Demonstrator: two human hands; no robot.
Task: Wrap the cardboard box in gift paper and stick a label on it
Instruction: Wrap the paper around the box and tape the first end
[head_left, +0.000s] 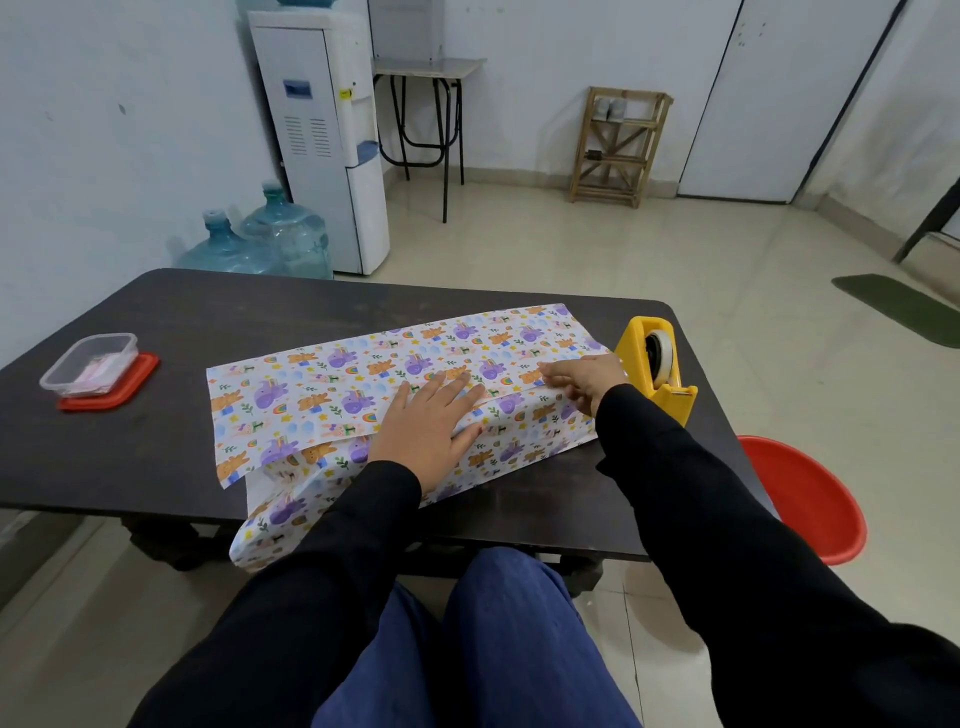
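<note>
gift paper (332, 384), printed with bears and purple animals, folded round a long box; cardboard itself hidden under it. lying slantwise on the near right part of the worktop (171, 317), left end hanging past the front edge, right end close to the right edge. far flap laid over the top and spread flat toward the back, loose at the left end. on top, left hand (428, 428) pressed flat, fingers straight and a little spread, pinning the overlap near the middle. right hand (587, 382) at the right end, fingers reaching along the flap's edge, tips resting on the paper. black sleeves (363, 519) on both arms. just beside the right hand, at the right edge, a yellow tape dispenser (657, 364) with a roll in it. well apart, near the left edge, a clear plastic tub (91, 364) standing on a red lid (140, 379). off the front right corner, a red stool (805, 499). on the floor (571, 249) beyond the back edge, two water jugs (280, 234), a white water cooler (332, 135), a wooden rack (618, 145) and a green mat (904, 309).
</note>
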